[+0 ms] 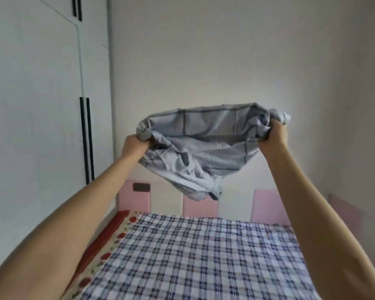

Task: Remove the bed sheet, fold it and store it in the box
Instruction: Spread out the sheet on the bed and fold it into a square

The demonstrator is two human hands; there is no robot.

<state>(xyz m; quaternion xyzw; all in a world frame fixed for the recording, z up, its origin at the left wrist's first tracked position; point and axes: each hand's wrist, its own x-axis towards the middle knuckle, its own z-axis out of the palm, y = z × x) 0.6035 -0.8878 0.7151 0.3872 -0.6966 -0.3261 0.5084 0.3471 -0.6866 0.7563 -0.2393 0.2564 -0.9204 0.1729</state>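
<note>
Wardrobe (pixel 41 105) on the left: tall white doors closed flat, 2 black handles (pixel 87 139) side by side, so whatever is inside cannot be seen. Up in the air goes the bed sheet (pixel 203 144), pale blue-grey with thin dark check lines. It is bunched and ballooning in front of the white wall (pixel 225 50).

The left hand (pixel 134 147) grips 1 gathered edge, fingers curled tight into the cloth. The right hand (pixel 273 135) clutches the other end, a little higher, with a wad of fabric spilling past the fist. Both arms are bare, stretched forward and upward, well apart. The sheet sags between them, a loose tail dropping in front of the pink padded panels (pixel 266 206) at the head of the bed.

Below, a blue-and-white plaid cover (pixel 203 256) lies flat, and the sheet hangs clear above it. Along the cover's left edge runs a strip of red-spotted cloth (pixel 108 241).
</note>
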